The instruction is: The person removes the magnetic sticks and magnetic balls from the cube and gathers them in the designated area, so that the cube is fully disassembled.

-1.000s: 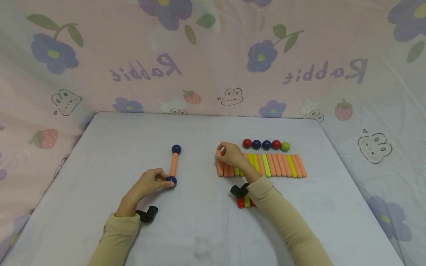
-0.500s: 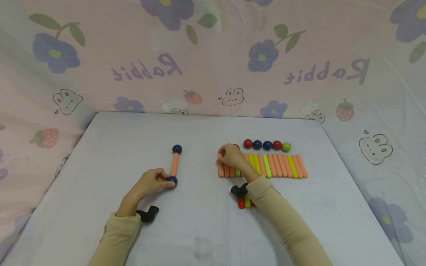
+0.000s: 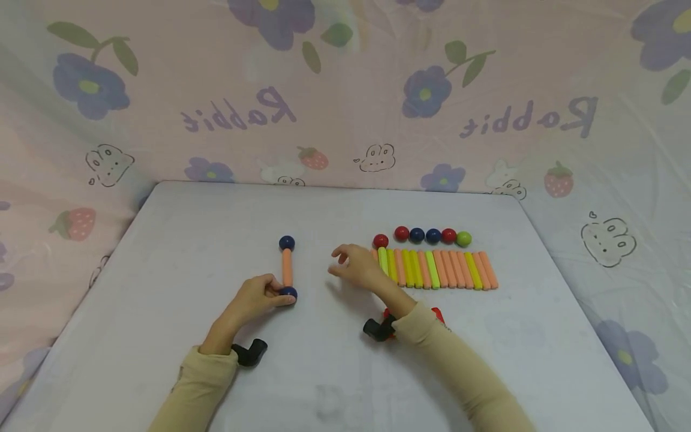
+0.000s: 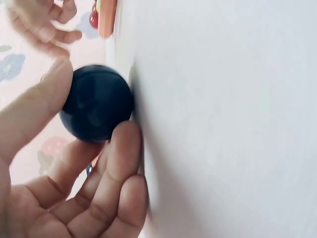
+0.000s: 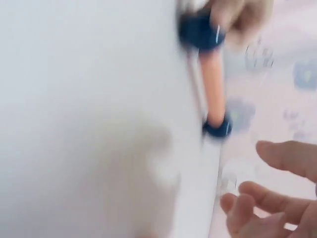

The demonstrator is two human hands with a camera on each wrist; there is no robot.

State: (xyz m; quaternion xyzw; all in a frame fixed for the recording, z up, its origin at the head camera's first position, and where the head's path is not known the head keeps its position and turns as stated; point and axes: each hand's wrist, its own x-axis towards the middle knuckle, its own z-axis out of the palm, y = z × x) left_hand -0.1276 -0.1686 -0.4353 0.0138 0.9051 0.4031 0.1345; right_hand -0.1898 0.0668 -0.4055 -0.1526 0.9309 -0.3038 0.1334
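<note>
My left hand (image 3: 260, 298) pinches the near dark blue ball (image 4: 96, 103) between thumb and fingers, low at the white table. From that ball an orange stick (image 3: 287, 267) runs straight away from me to a second dark blue ball (image 3: 287, 243), making a dumbbell shape. To the right of it, my right hand (image 3: 356, 266) hovers with thumb and fingers apart. Nothing lies between them, as the right wrist view shows of the fingers (image 5: 270, 201). The row of sticks (image 3: 439, 269), orange, yellow and green, begins just beyond this hand, which hides its left end.
Behind the stick row sit a red ball (image 3: 380, 240) and a line of red, blue and green balls (image 3: 433, 236). Shorter red pieces (image 3: 438, 313) lie partly hidden under my right forearm. A printed curtain (image 3: 335, 108) hangs behind the table (image 3: 216, 210).
My right hand has come away from the row's left end, moving left and slightly nearer. My left hand has shifted slightly right with the near ball, turning the stick more upright in view.
</note>
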